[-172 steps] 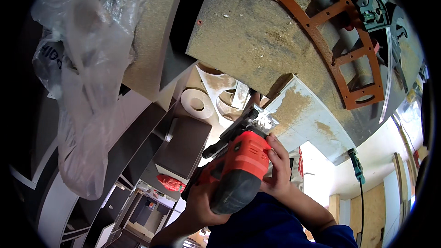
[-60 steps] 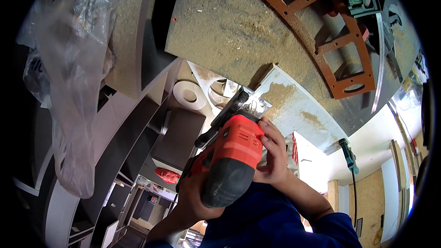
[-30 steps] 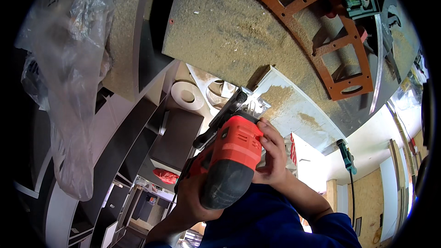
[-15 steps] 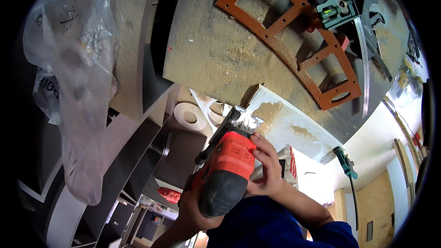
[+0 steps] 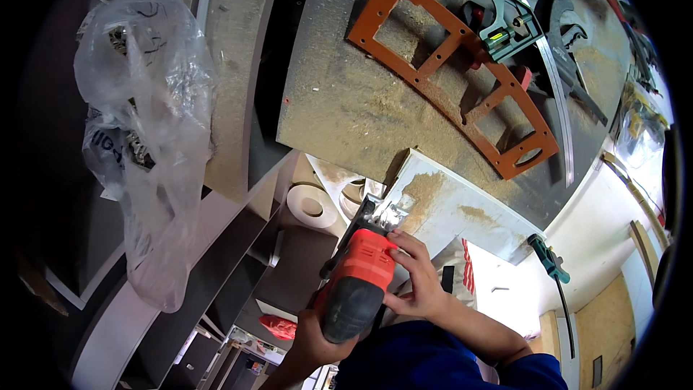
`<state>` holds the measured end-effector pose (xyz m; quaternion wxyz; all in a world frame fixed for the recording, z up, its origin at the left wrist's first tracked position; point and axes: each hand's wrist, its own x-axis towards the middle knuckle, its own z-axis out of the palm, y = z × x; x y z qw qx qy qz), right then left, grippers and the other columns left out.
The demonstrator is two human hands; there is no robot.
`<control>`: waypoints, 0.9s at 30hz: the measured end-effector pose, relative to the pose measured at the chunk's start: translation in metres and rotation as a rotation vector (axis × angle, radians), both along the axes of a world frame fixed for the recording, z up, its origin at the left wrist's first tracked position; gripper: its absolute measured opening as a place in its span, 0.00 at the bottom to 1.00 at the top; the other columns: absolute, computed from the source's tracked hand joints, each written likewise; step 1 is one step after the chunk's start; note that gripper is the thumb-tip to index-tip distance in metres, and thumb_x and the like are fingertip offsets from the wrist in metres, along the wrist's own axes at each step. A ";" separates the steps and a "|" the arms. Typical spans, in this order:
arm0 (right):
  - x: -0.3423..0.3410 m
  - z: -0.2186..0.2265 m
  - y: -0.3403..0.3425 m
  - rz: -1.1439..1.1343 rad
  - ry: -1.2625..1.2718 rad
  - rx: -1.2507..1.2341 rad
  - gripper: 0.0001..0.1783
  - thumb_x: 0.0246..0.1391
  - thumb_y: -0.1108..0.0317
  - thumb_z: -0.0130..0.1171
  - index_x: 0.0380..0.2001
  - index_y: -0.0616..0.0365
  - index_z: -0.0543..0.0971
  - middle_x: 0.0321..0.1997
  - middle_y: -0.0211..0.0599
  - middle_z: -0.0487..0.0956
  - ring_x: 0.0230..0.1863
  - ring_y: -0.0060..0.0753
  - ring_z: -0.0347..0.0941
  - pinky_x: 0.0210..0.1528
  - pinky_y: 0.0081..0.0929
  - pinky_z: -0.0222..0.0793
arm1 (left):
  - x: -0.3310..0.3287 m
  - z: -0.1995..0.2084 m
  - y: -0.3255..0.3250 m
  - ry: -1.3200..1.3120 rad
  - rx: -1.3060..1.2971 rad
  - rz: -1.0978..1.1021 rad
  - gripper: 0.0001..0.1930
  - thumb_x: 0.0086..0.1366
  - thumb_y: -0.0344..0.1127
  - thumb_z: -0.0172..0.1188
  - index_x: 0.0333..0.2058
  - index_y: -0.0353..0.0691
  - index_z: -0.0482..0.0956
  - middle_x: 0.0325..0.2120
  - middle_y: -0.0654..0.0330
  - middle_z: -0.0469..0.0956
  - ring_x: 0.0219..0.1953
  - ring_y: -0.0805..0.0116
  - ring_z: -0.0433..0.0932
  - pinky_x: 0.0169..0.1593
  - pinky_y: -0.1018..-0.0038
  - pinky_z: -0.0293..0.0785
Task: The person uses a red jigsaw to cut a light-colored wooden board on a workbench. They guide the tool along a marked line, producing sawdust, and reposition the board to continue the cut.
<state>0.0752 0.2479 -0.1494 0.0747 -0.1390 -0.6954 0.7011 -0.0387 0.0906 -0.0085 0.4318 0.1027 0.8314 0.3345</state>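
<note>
A red and black jigsaw (image 5: pixel 369 256) is gripped between both my hands, its front end at the left edge of a white board (image 5: pixel 473 184) strewn with sawdust. My left hand (image 5: pixel 317 339) wraps around the rear of the tool, its fingers partly hidden under the black end. My right hand (image 5: pixel 420 278) holds the red body from the right, fingers along its front. Bright light shines on the metal parts at the front; whether the blade touches the board I cannot tell. Beneath the board's far edge lies the dusty grey workbench (image 5: pixel 332 94).
An orange plate with cut-out openings (image 5: pixel 433 65) rests on the bench, with a green combination square (image 5: pixel 498 32) beyond. A green-handled clamp (image 5: pixel 548 258) sits at the board's right corner. Clear plastic bags (image 5: pixel 159 166) hang at left. A white ring (image 5: pixel 312 206) lies below.
The whole view has shifted, with the bench's left side and the bags appearing farther right. Both hands keep their hold on the jigsaw, which stays by the board's left edge.
</note>
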 end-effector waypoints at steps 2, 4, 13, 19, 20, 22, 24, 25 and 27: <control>0.002 0.003 -0.004 0.004 0.005 -0.014 0.42 0.45 0.63 0.78 0.61 0.63 0.69 0.65 0.59 0.69 0.68 0.65 0.66 0.69 0.54 0.64 | 0.007 -0.001 -0.008 0.045 0.015 0.000 0.21 0.51 0.26 0.71 0.43 0.30 0.76 0.31 0.54 0.82 0.33 0.64 0.84 0.37 0.70 0.78; 0.005 0.003 -0.014 0.002 0.016 -0.034 0.42 0.45 0.63 0.79 0.60 0.63 0.70 0.65 0.58 0.69 0.68 0.64 0.66 0.69 0.54 0.64 | 0.016 0.000 -0.023 0.006 -0.020 0.031 0.20 0.52 0.26 0.71 0.44 0.30 0.76 0.32 0.55 0.82 0.34 0.64 0.84 0.39 0.70 0.79; 0.033 0.013 -0.056 0.203 -0.011 -0.014 0.35 0.50 0.69 0.72 0.60 0.63 0.70 0.65 0.57 0.68 0.67 0.61 0.66 0.69 0.46 0.67 | 0.066 -0.006 -0.126 -0.182 -0.139 0.157 0.12 0.56 0.30 0.68 0.39 0.35 0.82 0.32 0.60 0.85 0.35 0.74 0.83 0.40 0.73 0.79; 0.068 0.028 -0.075 0.333 0.003 -0.067 0.31 0.53 0.72 0.65 0.60 0.65 0.70 0.64 0.55 0.70 0.65 0.58 0.68 0.68 0.43 0.66 | 0.110 0.015 -0.181 -0.081 -0.181 0.211 0.15 0.54 0.32 0.69 0.40 0.33 0.82 0.30 0.56 0.84 0.35 0.70 0.84 0.41 0.68 0.79; 0.073 0.028 -0.079 0.333 0.040 -0.068 0.30 0.53 0.73 0.63 0.60 0.64 0.71 0.61 0.53 0.73 0.62 0.56 0.71 0.65 0.42 0.69 | 0.123 0.025 -0.199 -0.045 -0.209 0.216 0.15 0.55 0.32 0.68 0.40 0.34 0.81 0.31 0.57 0.84 0.35 0.70 0.84 0.41 0.68 0.78; 0.089 0.029 -0.071 0.439 -0.065 -0.089 0.28 0.53 0.74 0.62 0.59 0.62 0.72 0.59 0.52 0.74 0.60 0.55 0.73 0.64 0.42 0.70 | 0.147 0.033 -0.225 -0.020 -0.247 0.223 0.15 0.55 0.32 0.68 0.42 0.34 0.81 0.34 0.57 0.84 0.37 0.68 0.83 0.42 0.68 0.78; 0.111 0.018 -0.054 0.455 -0.104 -0.071 0.24 0.53 0.74 0.60 0.55 0.62 0.74 0.54 0.51 0.79 0.54 0.52 0.78 0.58 0.41 0.75 | 0.163 0.034 -0.231 -0.005 -0.251 0.221 0.17 0.55 0.32 0.69 0.44 0.34 0.80 0.36 0.56 0.83 0.39 0.66 0.83 0.44 0.67 0.78; 0.126 0.012 -0.038 0.427 -0.159 -0.076 0.23 0.53 0.74 0.60 0.54 0.63 0.75 0.53 0.51 0.79 0.53 0.50 0.79 0.57 0.40 0.75 | 0.169 0.027 -0.229 0.000 -0.236 0.210 0.18 0.55 0.32 0.69 0.44 0.33 0.80 0.37 0.55 0.83 0.40 0.65 0.83 0.45 0.67 0.78; 0.141 0.004 -0.024 0.407 -0.219 -0.132 0.22 0.53 0.74 0.60 0.52 0.64 0.76 0.50 0.51 0.81 0.50 0.47 0.80 0.55 0.39 0.76 | 0.180 0.040 -0.231 0.098 -0.222 0.226 0.20 0.55 0.32 0.69 0.46 0.32 0.79 0.39 0.53 0.83 0.43 0.63 0.83 0.47 0.66 0.78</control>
